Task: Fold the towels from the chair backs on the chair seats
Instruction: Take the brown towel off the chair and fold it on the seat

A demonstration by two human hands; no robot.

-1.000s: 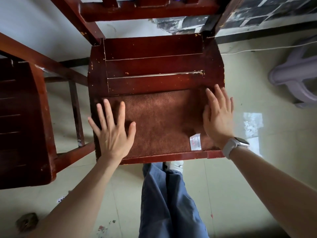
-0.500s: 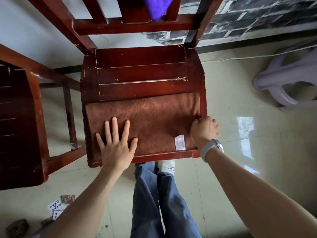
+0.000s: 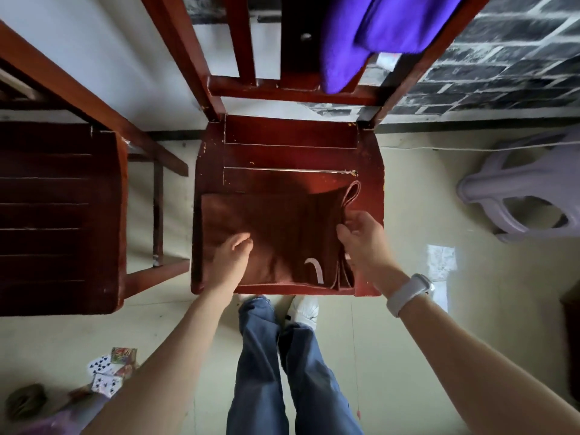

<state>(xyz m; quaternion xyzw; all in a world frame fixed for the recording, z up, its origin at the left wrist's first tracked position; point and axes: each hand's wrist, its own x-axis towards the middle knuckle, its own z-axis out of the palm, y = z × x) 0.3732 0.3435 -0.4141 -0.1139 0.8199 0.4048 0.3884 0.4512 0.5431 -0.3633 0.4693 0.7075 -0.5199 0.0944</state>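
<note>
Brown towel's (image 3: 276,237) right edge now lifted.

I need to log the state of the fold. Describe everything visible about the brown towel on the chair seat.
The brown towel is plush, terry-like cloth, folded into a layered rectangle on the front half of the red wooden chair seat. Its right edge is lifted and curling, showing stacked layers, and a white label shows near the front right corner. The right hand pinches that raised edge; the left hand presses down on the left part. The rest lies flat, with soft creases.
</note>
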